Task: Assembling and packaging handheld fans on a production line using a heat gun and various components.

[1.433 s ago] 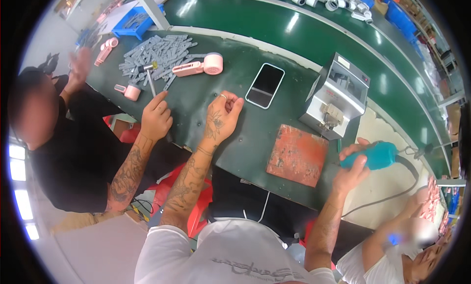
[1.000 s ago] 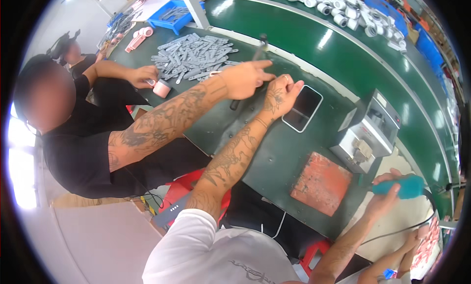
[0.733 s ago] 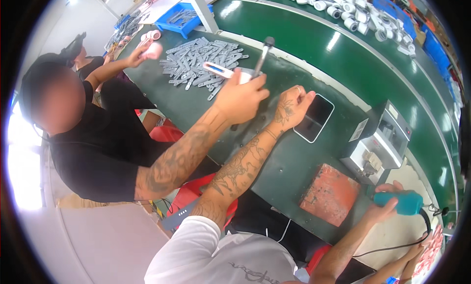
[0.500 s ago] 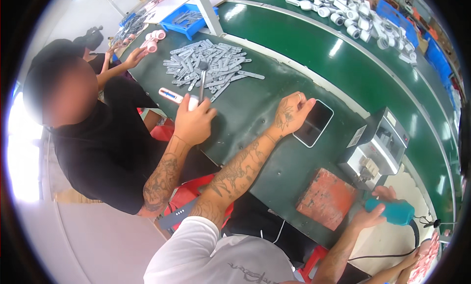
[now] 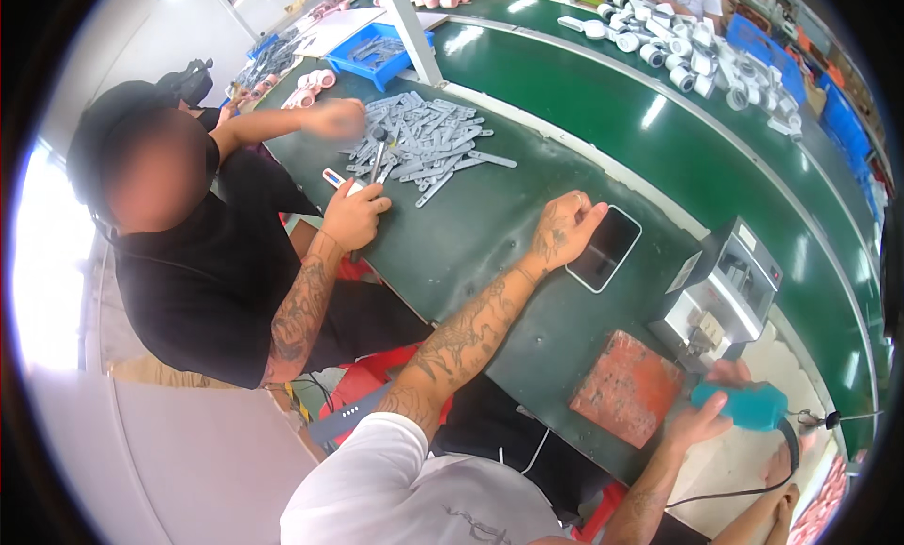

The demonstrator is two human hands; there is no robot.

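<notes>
The right hand (image 5: 698,423) grips a teal tool (image 5: 750,408), which hangs past the right end of the green bench (image 5: 461,244), its cable (image 5: 795,458) curving down. The left hand (image 5: 561,232) is curled into a loose fist beside one phone (image 5: 612,251), overlapping its upper left corner; whether it touches the phone I cannot tell. The left forearm lies across the bench, between a red block (image 5: 626,390) and a co-worker's hand (image 5: 350,217), which holds a hammer-like tool (image 5: 379,154) and a white piece (image 5: 341,180).

A metal post (image 5: 408,32) partly hides a blue bin (image 5: 379,73). Grey strips (image 5: 424,136) lie heaped, too overlapped to count; pink parts (image 5: 309,88) sit past them, and many white parts (image 5: 687,60) beyond the green belt (image 5: 565,79). There is one machine (image 5: 720,296), bearing two pale labels, and one red block. The white shirt (image 5: 424,493) carries dark lettering.
</notes>
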